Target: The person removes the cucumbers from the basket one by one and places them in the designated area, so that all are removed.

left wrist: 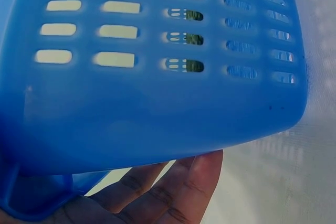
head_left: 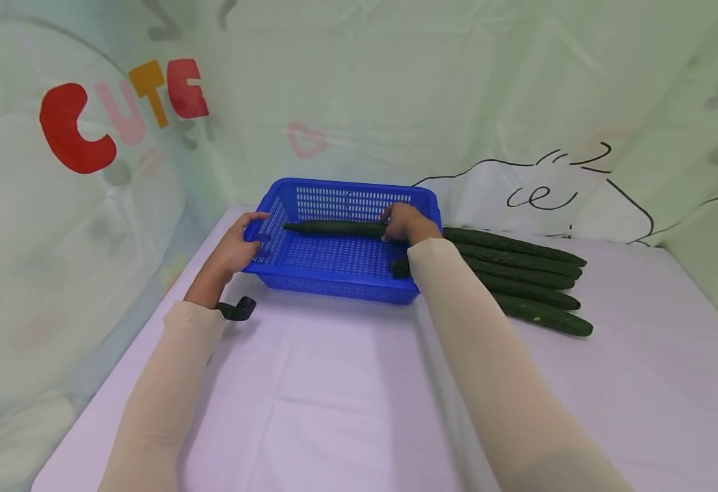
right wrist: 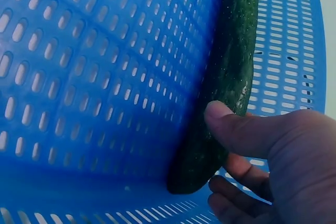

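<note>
A blue plastic basket (head_left: 328,290) with slotted walls stands on the table. My left hand (head_left: 236,244) grips its left end at the rim; in the left wrist view the fingers (left wrist: 205,182) come up along the outside of the end wall. Inside, one long dark green cucumber (head_left: 334,229) lies along the far wall. My right hand (head_left: 405,224) holds the cucumber near its right end. From the right wrist, the thumb (right wrist: 220,111) is on one side of the cucumber and the other fingers are curled at its far side, close to the basket's end.
Several more cucumbers (head_left: 537,280) lie side by side on the table right of the basket, partly hidden by the right forearm. A pale cloth (head_left: 334,396) covers the table. Printed curtains (head_left: 359,89) hang behind and at the left.
</note>
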`<state>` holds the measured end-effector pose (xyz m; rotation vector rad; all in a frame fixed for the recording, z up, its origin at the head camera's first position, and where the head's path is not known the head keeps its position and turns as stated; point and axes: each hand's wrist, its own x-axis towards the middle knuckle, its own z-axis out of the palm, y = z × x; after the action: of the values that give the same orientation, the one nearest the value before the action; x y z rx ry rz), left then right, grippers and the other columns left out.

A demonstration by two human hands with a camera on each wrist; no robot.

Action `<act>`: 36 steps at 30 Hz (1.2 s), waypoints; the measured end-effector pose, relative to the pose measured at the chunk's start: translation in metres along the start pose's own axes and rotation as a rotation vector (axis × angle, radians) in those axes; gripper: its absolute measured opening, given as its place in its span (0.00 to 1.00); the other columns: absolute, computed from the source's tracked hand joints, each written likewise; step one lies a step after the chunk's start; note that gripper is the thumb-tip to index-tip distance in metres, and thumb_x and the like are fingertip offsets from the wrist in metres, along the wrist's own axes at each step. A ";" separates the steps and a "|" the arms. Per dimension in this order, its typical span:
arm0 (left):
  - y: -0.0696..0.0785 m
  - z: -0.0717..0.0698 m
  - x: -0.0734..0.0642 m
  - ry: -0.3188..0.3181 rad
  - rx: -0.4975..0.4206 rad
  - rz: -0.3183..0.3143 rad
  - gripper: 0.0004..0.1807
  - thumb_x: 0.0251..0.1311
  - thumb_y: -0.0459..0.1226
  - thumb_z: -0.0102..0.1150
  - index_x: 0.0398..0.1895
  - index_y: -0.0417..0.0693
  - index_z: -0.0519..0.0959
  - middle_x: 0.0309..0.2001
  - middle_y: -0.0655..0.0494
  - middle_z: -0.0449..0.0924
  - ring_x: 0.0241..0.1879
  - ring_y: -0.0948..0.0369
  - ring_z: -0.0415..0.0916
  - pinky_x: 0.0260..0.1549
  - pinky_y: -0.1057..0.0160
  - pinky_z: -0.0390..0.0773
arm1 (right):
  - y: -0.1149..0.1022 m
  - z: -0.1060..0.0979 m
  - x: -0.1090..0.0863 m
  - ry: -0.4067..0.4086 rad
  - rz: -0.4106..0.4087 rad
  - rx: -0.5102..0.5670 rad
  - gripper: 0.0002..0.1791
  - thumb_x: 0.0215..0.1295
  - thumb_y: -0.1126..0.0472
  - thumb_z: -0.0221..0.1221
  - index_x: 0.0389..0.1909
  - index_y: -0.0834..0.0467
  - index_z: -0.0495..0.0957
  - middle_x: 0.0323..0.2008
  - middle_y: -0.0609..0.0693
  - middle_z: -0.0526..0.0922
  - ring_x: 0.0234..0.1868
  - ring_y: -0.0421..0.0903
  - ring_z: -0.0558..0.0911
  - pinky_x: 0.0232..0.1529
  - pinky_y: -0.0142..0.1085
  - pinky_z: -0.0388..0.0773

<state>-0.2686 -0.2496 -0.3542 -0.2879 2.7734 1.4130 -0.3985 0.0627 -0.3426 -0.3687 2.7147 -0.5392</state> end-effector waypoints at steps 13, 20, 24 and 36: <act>-0.002 0.000 0.001 -0.010 0.005 0.002 0.35 0.67 0.29 0.40 0.76 0.61 0.55 0.78 0.39 0.47 0.72 0.36 0.55 0.65 0.33 0.62 | -0.004 0.000 -0.012 -0.041 -0.017 -0.021 0.25 0.63 0.64 0.63 0.62 0.57 0.75 0.65 0.58 0.73 0.66 0.55 0.71 0.67 0.50 0.68; -0.001 0.000 0.001 -0.017 -0.006 0.003 0.35 0.67 0.29 0.40 0.76 0.60 0.55 0.78 0.38 0.48 0.72 0.35 0.56 0.64 0.34 0.64 | -0.005 -0.001 -0.012 -0.070 0.006 -0.013 0.25 0.63 0.64 0.64 0.62 0.57 0.74 0.66 0.58 0.72 0.66 0.54 0.70 0.68 0.49 0.68; 0.001 0.000 -0.001 -0.017 -0.003 0.006 0.35 0.67 0.29 0.39 0.76 0.60 0.54 0.78 0.38 0.47 0.71 0.35 0.57 0.64 0.34 0.64 | -0.005 0.001 -0.014 -0.073 0.006 -0.037 0.26 0.63 0.62 0.64 0.63 0.56 0.72 0.67 0.58 0.71 0.66 0.54 0.71 0.68 0.49 0.67; 0.004 0.001 -0.004 -0.018 -0.004 -0.008 0.35 0.67 0.29 0.39 0.77 0.60 0.54 0.78 0.37 0.46 0.71 0.34 0.57 0.62 0.34 0.65 | -0.001 0.004 -0.007 -0.061 -0.088 -0.092 0.23 0.73 0.60 0.50 0.66 0.63 0.68 0.66 0.60 0.71 0.68 0.55 0.71 0.68 0.48 0.68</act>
<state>-0.2653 -0.2460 -0.3510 -0.2843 2.7525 1.4120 -0.3909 0.0627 -0.3436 -0.5227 2.6805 -0.4206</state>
